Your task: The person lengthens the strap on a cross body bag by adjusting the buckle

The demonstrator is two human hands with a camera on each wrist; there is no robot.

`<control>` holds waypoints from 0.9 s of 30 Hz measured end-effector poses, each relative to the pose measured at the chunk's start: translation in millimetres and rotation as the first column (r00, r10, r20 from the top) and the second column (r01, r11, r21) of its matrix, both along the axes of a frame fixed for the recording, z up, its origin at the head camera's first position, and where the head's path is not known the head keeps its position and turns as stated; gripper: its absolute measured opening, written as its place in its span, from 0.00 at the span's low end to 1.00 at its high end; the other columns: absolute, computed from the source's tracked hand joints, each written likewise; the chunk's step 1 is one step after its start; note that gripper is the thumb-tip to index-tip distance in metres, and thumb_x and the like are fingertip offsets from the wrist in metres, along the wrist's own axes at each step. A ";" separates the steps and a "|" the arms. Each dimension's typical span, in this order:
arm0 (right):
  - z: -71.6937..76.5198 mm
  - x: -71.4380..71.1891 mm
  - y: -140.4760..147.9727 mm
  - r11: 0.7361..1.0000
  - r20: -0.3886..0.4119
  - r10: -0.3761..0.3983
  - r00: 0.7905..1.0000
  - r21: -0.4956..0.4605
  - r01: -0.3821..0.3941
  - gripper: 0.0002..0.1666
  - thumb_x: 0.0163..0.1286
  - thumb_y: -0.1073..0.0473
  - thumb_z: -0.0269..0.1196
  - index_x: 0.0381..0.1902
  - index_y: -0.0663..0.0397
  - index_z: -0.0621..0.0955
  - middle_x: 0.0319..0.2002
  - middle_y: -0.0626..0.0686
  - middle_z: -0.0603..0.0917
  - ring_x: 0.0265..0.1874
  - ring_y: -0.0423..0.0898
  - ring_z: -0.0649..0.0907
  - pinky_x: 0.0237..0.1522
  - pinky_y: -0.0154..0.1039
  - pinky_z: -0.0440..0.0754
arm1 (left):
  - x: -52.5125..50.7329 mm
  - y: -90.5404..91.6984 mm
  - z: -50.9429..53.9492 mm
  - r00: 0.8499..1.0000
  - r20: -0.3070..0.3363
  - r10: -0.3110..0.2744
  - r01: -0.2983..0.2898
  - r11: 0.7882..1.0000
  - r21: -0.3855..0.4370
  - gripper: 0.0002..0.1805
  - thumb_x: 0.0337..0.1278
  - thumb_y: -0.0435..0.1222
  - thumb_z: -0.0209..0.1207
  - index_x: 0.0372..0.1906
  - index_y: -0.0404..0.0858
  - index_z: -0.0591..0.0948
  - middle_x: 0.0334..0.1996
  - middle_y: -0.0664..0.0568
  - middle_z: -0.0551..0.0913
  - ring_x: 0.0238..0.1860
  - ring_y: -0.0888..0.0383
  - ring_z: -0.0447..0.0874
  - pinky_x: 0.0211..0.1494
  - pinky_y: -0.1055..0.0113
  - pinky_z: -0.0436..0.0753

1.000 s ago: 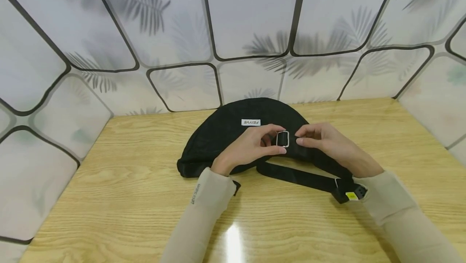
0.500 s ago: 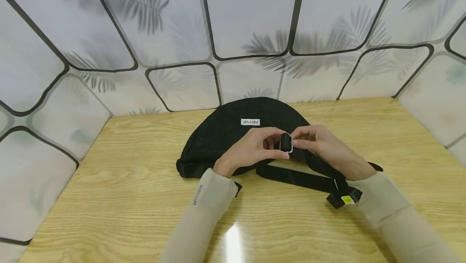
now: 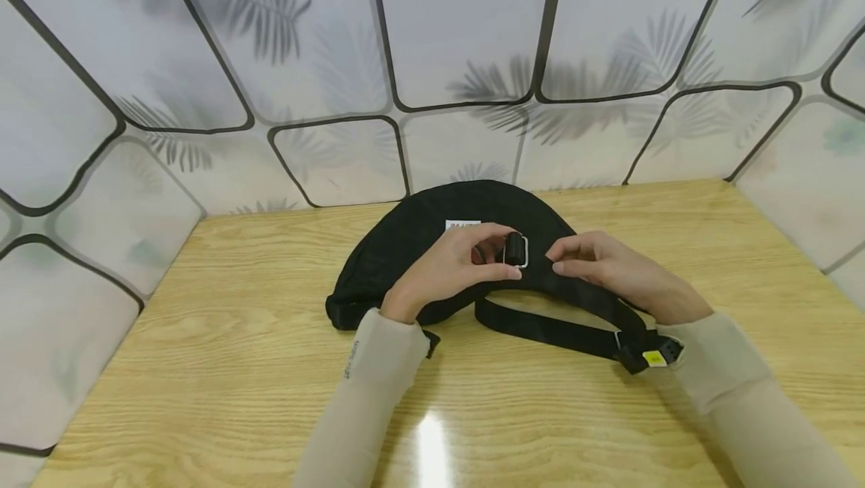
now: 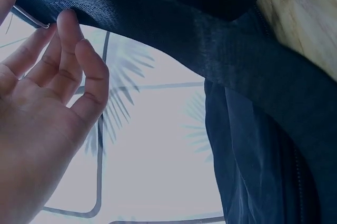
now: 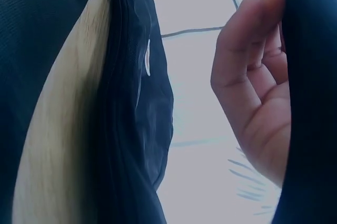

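Note:
A black crescent-shaped cloth bag [image 3: 405,248] lies on the table with its curved side toward the back. Its white label [image 3: 462,224] is partly covered by my left hand [image 3: 449,266]. Between thumb and fingers, that hand holds a silver slide buckle [image 3: 526,251] with black webbing looped through it. My right hand [image 3: 611,270] is just right of the buckle, thumb and index fingertip pinched together at the black strap [image 5: 316,103]; the strap blends into the bag behind. In the left wrist view, the webbing [image 4: 158,21] runs rightward from my left fingers [image 4: 68,40].
Another stretch of strap [image 3: 547,332] crosses the wooden table [image 3: 236,368] below the hands. A black piece with a yellow sticker [image 3: 654,358] sits by my right cuff. Patterned pale fabric walls [image 3: 466,37] rise behind and at both sides.
My right fingers came in to the buckle, then moved back rightward, leaving a gap. My left hand has shifted slightly left and up with the buckle and now covers part of the label.

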State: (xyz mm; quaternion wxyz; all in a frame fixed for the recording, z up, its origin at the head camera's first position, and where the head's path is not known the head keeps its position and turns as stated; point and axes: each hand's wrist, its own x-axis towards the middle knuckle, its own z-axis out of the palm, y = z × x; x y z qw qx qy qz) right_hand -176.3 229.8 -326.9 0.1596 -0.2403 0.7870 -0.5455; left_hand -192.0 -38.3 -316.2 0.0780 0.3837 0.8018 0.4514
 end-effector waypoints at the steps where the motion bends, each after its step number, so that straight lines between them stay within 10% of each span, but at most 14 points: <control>1: -0.1 -0.1 0.6 1.000 -0.004 0.004 1.000 -0.001 -0.004 0.08 0.76 0.67 0.57 0.43 0.70 0.81 0.24 0.45 0.75 0.26 0.45 0.72 0.31 0.38 0.69 | -0.3 -0.1 -0.1 1.000 -0.002 0.000 0.000 1.000 -0.002 0.28 0.65 0.38 0.68 0.66 0.34 0.77 0.40 0.52 0.83 0.36 0.60 0.79 0.37 0.68 0.78; 27: -2.0 3.9 -10.7 0.996 -0.028 -0.037 0.999 -0.085 0.035 0.08 0.75 0.71 0.56 0.40 0.58 0.82 0.31 0.46 0.81 0.32 0.43 0.77 0.38 0.34 0.74 | 2.5 12.3 -9.3 0.998 0.042 -0.056 0.056 0.998 0.011 0.23 0.65 0.38 0.68 0.62 0.38 0.80 0.38 0.51 0.83 0.35 0.60 0.79 0.36 0.68 0.78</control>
